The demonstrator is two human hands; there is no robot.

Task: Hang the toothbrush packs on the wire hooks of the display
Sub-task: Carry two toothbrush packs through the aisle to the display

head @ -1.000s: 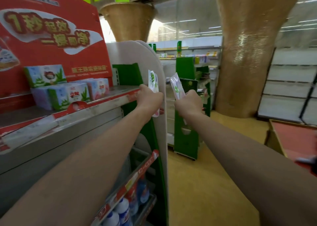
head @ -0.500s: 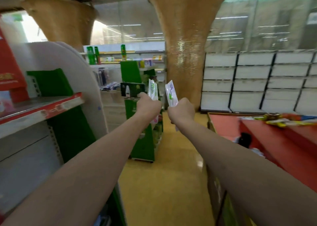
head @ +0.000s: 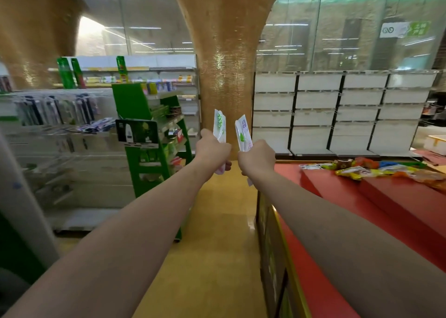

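Left hand [head: 212,150] and right hand [head: 256,158], arms outstretched, fingers of each curled around one upright toothbrush pack: left pack [head: 219,126], right pack [head: 243,135], just beside each other, apart. Wire-hook display [head: 55,110] with hanging packs far left; red counter [head: 376,211] at right.

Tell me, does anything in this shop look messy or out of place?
Yes: colourful snack packets lie strewn in a loose heap on the red counter at the right, not stacked. Otherwise nothing stands out; the left hand and right hand each hold a toothbrush pack upright.
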